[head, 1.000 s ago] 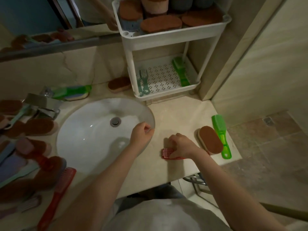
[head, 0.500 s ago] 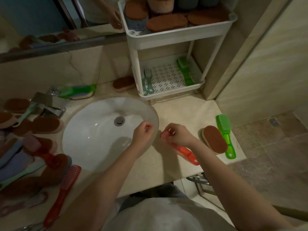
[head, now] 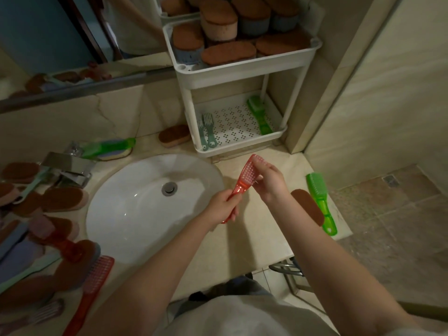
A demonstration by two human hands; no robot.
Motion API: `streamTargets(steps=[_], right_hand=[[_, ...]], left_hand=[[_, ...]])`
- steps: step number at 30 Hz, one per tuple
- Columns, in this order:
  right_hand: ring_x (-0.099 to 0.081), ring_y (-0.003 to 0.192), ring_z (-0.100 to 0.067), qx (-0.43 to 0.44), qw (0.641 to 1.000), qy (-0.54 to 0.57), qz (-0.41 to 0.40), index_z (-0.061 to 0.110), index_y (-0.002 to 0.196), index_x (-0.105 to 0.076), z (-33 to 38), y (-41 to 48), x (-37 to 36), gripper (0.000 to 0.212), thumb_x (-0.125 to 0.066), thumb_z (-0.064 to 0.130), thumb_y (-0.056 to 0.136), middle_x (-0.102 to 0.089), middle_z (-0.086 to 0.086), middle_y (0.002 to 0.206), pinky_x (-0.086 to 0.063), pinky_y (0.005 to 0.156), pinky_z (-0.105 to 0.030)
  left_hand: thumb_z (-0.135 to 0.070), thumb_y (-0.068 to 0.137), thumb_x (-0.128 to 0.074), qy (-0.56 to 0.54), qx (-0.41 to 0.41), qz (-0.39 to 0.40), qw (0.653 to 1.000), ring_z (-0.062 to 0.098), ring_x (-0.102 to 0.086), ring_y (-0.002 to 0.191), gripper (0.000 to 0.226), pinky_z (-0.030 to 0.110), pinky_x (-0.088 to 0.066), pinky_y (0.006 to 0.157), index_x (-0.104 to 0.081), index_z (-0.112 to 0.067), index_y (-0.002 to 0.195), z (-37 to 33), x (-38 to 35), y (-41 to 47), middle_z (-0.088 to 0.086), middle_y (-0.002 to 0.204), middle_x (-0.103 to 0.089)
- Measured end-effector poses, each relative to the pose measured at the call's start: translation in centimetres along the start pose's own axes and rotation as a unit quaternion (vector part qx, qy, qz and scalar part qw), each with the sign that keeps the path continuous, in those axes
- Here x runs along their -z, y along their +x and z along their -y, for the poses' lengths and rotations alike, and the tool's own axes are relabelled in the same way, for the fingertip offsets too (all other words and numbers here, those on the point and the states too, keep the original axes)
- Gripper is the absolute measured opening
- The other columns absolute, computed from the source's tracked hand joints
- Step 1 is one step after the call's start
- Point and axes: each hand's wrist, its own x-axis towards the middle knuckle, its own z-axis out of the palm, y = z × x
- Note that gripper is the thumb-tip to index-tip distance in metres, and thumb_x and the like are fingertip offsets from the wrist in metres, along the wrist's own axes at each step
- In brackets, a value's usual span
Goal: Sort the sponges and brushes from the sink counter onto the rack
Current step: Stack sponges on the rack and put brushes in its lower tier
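While red brush (head: 244,179) hangs mid-frame over counter (head: 254,238), left hand (head: 220,209) curled round handle, right hand (head: 269,184) pinching bristle head: fumbled handover risks drop into sink (head: 135,214); rack (head: 242,72) upper centre, lower tier cramped.

Counter (head: 254,238) with brown sponge (head: 174,136), green brush (head: 321,202)

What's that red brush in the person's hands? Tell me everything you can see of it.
The red brush looks like translucent plastic: a narrow handle and a wider head with rows of pale bristle tufts facing the camera. It is held above the counter, slanted, head toward the rack. The left hand grips the handle; the right hand holds the head.
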Motion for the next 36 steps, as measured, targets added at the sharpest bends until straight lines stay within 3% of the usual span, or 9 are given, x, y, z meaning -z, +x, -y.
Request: streamTargets(steps=[4, 6, 10, 14, 19, 24, 28, 32, 36], right_hand=[[-0.063, 0.08, -0.017, 0.028, 0.993, -0.114, -0.029, 0.008, 0.109, -0.056, 0.7, -0.2, 1.3, 0.029, -0.061, 0.03, 0.091, -0.064, -0.002, 0.088, -0.053, 0.071, -0.03], [-0.062, 0.085, -0.02, 0.081, 0.966, -0.233, -0.08, 0.01, 0.108, -0.059, 0.7, 0.3, 2.7, 0.029, -0.058, 0.035, 0.093, -0.065, -0.002, 0.093, -0.05, 0.075, -0.031], [-0.055, 0.114, -0.031, 0.196, 0.828, -0.492, -0.186, 0.006, 0.123, -0.058, 0.7, 1.6, 7.1, 0.04, -0.057, 0.031, 0.092, -0.062, -0.014, 0.12, -0.042, 0.096, -0.037], [-0.039, 0.129, -0.037, 0.141, 0.73, -0.615, -0.262, 0.004, 0.136, -0.042, 1.3, 2.9, 10.5, 0.056, -0.054, 0.035, 0.091, -0.046, -0.019, 0.138, -0.031, 0.107, -0.045], [-0.027, 0.137, -0.041, 0.006, 0.735, -0.635, -0.239, 0.007, 0.144, -0.028, 1.3, 4.2, 12.8, 0.064, -0.048, 0.041, 0.094, -0.023, -0.016, 0.153, -0.02, 0.113, -0.056], [-0.047, 0.12, -0.039, 0.078, 0.724, -0.662, -0.176, 0.004, 0.136, -0.038, 1.2, 4.9, 12.5, 0.051, -0.049, 0.031, 0.094, -0.04, -0.016, 0.14, -0.04, 0.096, -0.042], [-0.046, 0.119, -0.037, 0.102, 0.727, -0.668, -0.124, 0.007, 0.138, -0.036, 0.9, 5.4, 11.0, 0.053, -0.054, 0.026, 0.092, -0.043, -0.016, 0.133, -0.043, 0.092, -0.041], [-0.046, 0.115, -0.039, 0.094, 0.718, -0.675, -0.144, 0.002, 0.13, -0.04, 1.3, 6.4, 10.4, 0.049, -0.058, 0.017, 0.088, -0.046, -0.02, 0.127, -0.042, 0.091, -0.04], [-0.049, 0.108, -0.036, 0.09, 0.698, -0.7, -0.123, 0.007, 0.124, -0.046, 1.7, 7.4, 10.4, 0.044, -0.059, 0.029, 0.087, -0.049, -0.015, 0.118, -0.044, 0.084, -0.04]], left_hand=[[-0.022, 0.095, -0.046, 0.018, 0.002, -0.014, 1.0, 0.01, -0.043, 0.036, 0.026, 0.024, -0.033, 0.046, -0.05, -0.015, 0.071, -0.5, -0.5, 0.4, 0.001, 0.051, -0.051], [-0.022, 0.094, -0.047, 0.018, 0.0, -0.024, 1.0, 0.01, -0.044, 0.036, 0.026, 0.025, -0.034, 0.047, -0.051, -0.016, 0.07, -0.7, -0.6, 0.8, 0.001, 0.053, -0.052], [-0.018, 0.095, -0.048, -0.005, 0.0, -0.034, 0.999, 0.005, -0.042, 0.031, 0.024, 0.018, -0.037, 0.04, -0.051, -0.013, 0.072, -1.2, -1.3, 1.7, 0.004, 0.055, -0.05], [-0.014, 0.095, -0.048, -0.026, 0.001, -0.046, 0.999, 0.004, -0.042, 0.029, 0.024, 0.016, -0.036, 0.037, -0.049, -0.012, 0.071, -1.4, -1.9, 2.6, 0.006, 0.055, -0.049], [-0.015, 0.094, -0.049, -0.03, 0.015, -0.054, 0.998, 0.006, -0.043, 0.032, 0.022, 0.017, -0.038, 0.039, -0.051, -0.012, 0.073, -1.4, -2.3, 3.4, 0.005, 0.055, -0.05], [-0.014, 0.095, -0.049, -0.033, 0.023, -0.061, 0.997, 0.006, -0.043, 0.032, 0.022, 0.018, -0.038, 0.039, -0.05, -0.011, 0.072, -1.1, -2.8, 4.3, 0.005, 0.055, -0.05], [-0.014, 0.095, -0.049, -0.037, 0.028, -0.07, 0.996, 0.006, -0.043, 0.032, 0.022, 0.018, -0.038, 0.039, -0.05, -0.011, 0.073, -1.3, -3.0, 4.9, 0.005, 0.055, -0.049], [-0.012, 0.094, -0.049, -0.038, 0.03, -0.085, 0.995, 0.006, -0.043, 0.032, 0.023, 0.018, -0.038, 0.04, -0.05, -0.012, 0.071, -1.3, -3.0, 5.4, 0.006, 0.054, -0.049], [-0.013, 0.093, -0.051, -0.031, 0.039, -0.108, 0.993, 0.007, -0.044, 0.032, 0.023, 0.021, -0.038, 0.042, -0.051, -0.012, 0.071, -1.1, -2.9, 5.9, 0.005, 0.054, -0.05]])
